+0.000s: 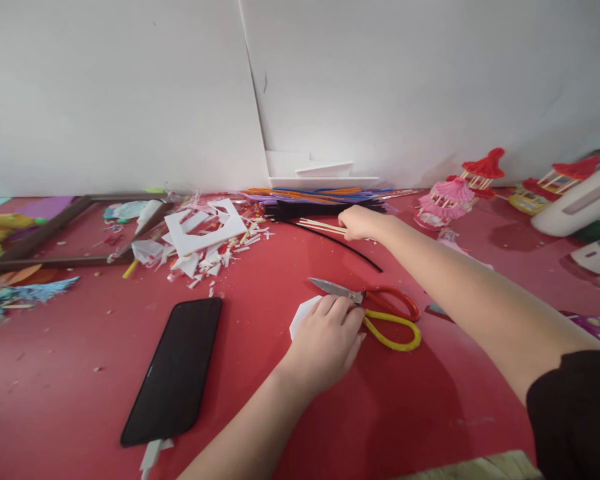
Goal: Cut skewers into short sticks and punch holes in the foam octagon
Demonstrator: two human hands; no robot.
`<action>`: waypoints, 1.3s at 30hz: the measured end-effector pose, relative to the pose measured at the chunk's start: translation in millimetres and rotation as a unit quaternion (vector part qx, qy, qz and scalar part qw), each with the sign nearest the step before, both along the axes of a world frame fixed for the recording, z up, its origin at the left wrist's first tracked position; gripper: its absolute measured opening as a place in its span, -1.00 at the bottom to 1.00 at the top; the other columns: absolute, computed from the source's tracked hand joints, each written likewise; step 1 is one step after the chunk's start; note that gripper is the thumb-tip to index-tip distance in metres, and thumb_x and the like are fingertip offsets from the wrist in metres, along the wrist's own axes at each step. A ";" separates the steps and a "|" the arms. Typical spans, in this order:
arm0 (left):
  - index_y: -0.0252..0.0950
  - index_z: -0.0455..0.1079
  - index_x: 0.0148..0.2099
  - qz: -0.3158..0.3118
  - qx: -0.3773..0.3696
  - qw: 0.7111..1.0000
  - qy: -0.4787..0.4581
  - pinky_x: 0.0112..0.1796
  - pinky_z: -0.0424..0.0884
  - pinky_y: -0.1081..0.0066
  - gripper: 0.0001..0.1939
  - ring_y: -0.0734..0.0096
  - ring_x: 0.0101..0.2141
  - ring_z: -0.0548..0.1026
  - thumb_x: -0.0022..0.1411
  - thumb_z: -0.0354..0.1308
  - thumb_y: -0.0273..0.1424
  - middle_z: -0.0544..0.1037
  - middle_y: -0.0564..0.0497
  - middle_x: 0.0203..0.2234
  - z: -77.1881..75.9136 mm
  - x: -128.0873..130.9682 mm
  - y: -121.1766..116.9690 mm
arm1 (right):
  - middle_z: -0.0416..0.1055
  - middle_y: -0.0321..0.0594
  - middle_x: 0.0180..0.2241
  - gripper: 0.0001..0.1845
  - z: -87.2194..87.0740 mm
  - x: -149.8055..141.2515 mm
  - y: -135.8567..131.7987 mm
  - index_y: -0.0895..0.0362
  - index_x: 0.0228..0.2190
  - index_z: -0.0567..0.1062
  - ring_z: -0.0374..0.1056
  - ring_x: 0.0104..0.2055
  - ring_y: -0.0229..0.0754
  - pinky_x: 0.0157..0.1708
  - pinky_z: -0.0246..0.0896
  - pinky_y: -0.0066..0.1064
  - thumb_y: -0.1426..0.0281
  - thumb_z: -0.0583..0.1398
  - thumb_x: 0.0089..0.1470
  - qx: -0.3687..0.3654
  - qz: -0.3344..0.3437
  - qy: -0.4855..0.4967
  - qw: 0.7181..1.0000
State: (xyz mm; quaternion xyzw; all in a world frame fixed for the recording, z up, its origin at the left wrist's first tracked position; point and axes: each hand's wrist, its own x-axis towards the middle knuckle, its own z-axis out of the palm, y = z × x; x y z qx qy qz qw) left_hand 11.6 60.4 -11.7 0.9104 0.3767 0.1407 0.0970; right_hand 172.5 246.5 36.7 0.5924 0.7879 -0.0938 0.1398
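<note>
On the red surface, my left hand lies bent over a white foam-board piece, maybe to keep it from sliding, but whether it grips I cannot tell; the scissors beside it point their blades to the left, handles to the right, seemingly for easy reach. Farther away, my right hand pinches the right ends of thin wooden sticks, whose long axis runs sideways, free ends pointing left and slightly away from me.
</note>
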 end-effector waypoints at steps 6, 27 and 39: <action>-0.26 0.37 0.02 -0.003 -0.033 0.998 -0.045 -0.03 0.38 0.12 -0.73 0.14 -0.07 0.42 0.30 0.02 -0.36 0.49 -0.08 -0.08 1.0 -4.5 2.8 | 0.35 -0.05 0.01 -0.62 -9.7 6.5 -3.0 0.18 -0.01 0.40 0.36 -0.04 -0.10 -0.09 0.34 -0.18 0.27 0.19 0.17 0.011 -0.040 -0.016 0.999; -0.28 0.46 -0.16 0.154 -0.390 0.676 -0.605 0.00 0.40 0.25 -0.70 0.31 -0.16 0.53 0.24 0.15 -0.15 0.58 -0.05 -0.20 -2.0 -0.9 16.8 | 0.44 0.08 -0.04 -0.41 -4.5 -10.4 -196.4 0.21 0.17 0.18 0.45 -0.10 0.01 -0.23 0.35 -0.24 0.64 -0.07 0.10 0.107 0.039 0.141 0.983; -0.27 0.24 -0.35 0.171 -0.456 0.435 -0.757 -0.43 0.45 0.49 -0.76 0.62 -0.64 0.35 0.40 -0.06 -0.32 0.28 0.21 -0.67 17.4 -20.3 30.2 | 0.42 0.11 -0.10 -0.45 -7.8 51.1 -226.1 0.15 -0.03 0.44 0.38 -0.14 0.14 -0.24 0.33 -0.08 0.68 0.00 -0.04 0.202 -0.007 0.004 0.979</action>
